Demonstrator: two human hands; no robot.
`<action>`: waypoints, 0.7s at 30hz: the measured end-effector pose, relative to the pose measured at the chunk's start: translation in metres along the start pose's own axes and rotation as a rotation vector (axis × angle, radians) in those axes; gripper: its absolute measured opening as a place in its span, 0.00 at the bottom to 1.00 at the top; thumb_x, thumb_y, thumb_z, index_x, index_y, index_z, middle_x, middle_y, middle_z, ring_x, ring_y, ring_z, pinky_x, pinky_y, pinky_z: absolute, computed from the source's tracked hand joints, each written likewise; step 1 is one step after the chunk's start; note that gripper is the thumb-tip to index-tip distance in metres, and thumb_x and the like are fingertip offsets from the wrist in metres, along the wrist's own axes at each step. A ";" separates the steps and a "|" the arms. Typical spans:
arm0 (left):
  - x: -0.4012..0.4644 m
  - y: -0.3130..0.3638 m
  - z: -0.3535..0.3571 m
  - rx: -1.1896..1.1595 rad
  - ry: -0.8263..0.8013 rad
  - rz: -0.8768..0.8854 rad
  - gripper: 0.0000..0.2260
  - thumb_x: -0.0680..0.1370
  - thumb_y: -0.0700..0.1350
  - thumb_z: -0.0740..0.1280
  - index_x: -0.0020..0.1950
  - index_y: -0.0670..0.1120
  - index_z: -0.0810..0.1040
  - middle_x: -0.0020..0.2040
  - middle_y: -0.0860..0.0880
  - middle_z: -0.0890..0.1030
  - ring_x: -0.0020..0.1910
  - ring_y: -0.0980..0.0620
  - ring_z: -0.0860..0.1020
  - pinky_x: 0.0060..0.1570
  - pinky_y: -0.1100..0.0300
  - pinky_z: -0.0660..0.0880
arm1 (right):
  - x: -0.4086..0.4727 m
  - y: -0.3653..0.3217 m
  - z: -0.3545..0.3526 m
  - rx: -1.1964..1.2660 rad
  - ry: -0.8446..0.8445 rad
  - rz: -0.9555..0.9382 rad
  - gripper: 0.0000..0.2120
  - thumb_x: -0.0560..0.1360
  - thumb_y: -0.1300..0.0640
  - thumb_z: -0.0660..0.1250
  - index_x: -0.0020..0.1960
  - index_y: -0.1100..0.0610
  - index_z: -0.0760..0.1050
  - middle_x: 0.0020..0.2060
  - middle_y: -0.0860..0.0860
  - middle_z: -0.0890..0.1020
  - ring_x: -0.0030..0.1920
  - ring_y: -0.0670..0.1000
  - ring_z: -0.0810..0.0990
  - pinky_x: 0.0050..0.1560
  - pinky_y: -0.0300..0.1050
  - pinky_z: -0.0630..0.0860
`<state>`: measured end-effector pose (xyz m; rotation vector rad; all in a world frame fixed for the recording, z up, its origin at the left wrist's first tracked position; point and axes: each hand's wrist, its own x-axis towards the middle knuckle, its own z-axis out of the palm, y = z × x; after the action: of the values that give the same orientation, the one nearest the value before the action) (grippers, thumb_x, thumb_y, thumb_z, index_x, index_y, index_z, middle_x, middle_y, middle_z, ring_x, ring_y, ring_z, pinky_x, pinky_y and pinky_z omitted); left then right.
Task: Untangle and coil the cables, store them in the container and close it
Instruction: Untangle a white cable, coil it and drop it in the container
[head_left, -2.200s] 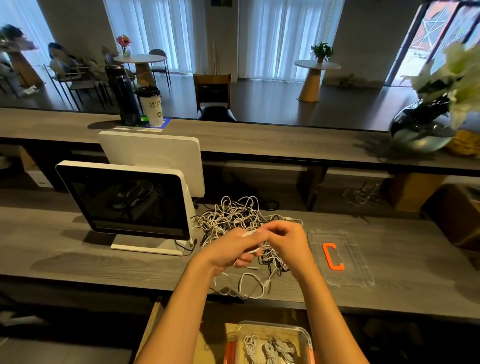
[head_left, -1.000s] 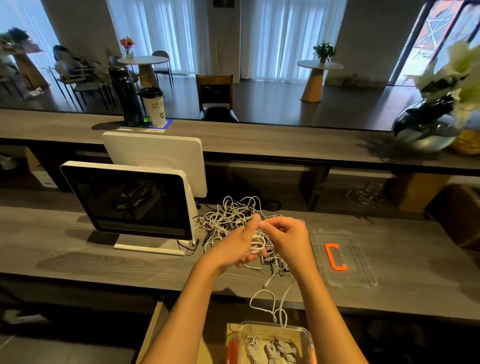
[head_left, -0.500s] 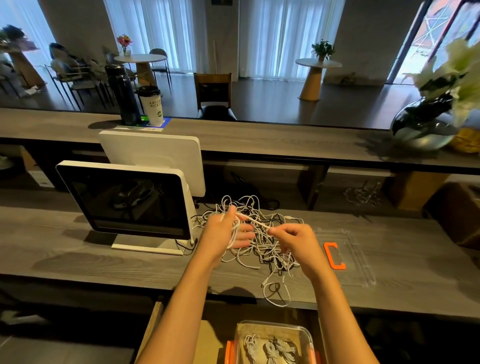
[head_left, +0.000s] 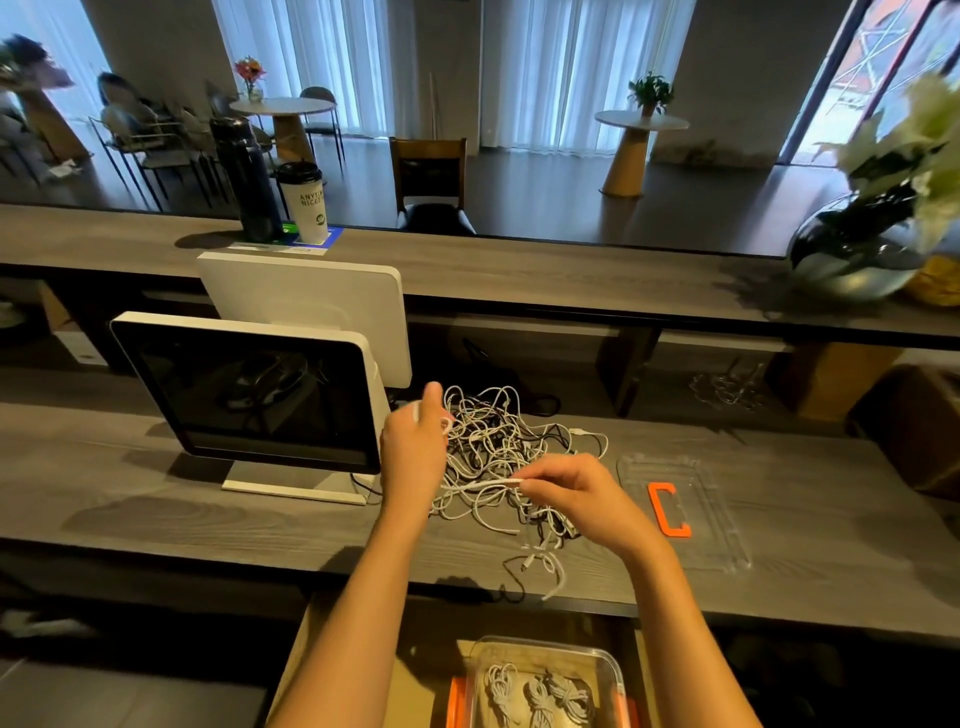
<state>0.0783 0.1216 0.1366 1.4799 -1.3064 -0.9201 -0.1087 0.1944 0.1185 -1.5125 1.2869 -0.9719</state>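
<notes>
Head view, your hands: your left hand (head_left: 415, 447) grips a white cable wound round its fingers; your right hand (head_left: 576, 493) pinches that cable's end.
Cables: the tangle (head_left: 498, 457) lies mid-bench, beside the monitor (head_left: 249, 389).
Progress: three coils sit in the container (head_left: 545, 686) below the bench's near edge; most remain. The lid (head_left: 691, 499) lies off, at the right.
Writing: the cup (head_left: 306, 208) reads "ANYTIME", partly legible.

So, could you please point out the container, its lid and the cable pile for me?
container (head_left: 545, 652): head view, on its clear far rim.
lid (head_left: 727, 530): head view, on the clear plastic right of its orange clip.
cable pile (head_left: 493, 436): head view, on the white strands at the middle of the tangle.
</notes>
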 end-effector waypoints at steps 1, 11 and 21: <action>-0.001 -0.001 0.002 0.132 -0.067 0.050 0.28 0.83 0.58 0.56 0.42 0.36 0.80 0.32 0.41 0.77 0.32 0.47 0.75 0.35 0.55 0.69 | 0.002 -0.003 0.001 -0.012 0.004 -0.032 0.07 0.79 0.59 0.68 0.51 0.52 0.85 0.41 0.57 0.83 0.41 0.52 0.78 0.44 0.48 0.76; -0.019 0.004 0.011 0.039 -0.895 -0.169 0.35 0.79 0.70 0.47 0.43 0.44 0.80 0.29 0.52 0.74 0.26 0.57 0.67 0.27 0.65 0.62 | 0.015 -0.001 0.003 0.009 0.328 -0.077 0.08 0.76 0.58 0.71 0.40 0.49 0.84 0.29 0.52 0.80 0.30 0.49 0.73 0.35 0.49 0.71; -0.013 -0.004 0.011 -0.036 -0.769 -0.089 0.20 0.84 0.54 0.59 0.41 0.42 0.79 0.30 0.45 0.79 0.27 0.49 0.76 0.28 0.60 0.74 | 0.015 0.006 0.004 0.053 0.394 0.049 0.08 0.74 0.54 0.74 0.38 0.56 0.84 0.27 0.54 0.77 0.30 0.50 0.72 0.33 0.46 0.69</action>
<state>0.0670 0.1327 0.1292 1.1917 -1.7474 -1.6612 -0.1046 0.1800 0.1113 -1.2811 1.5501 -1.3056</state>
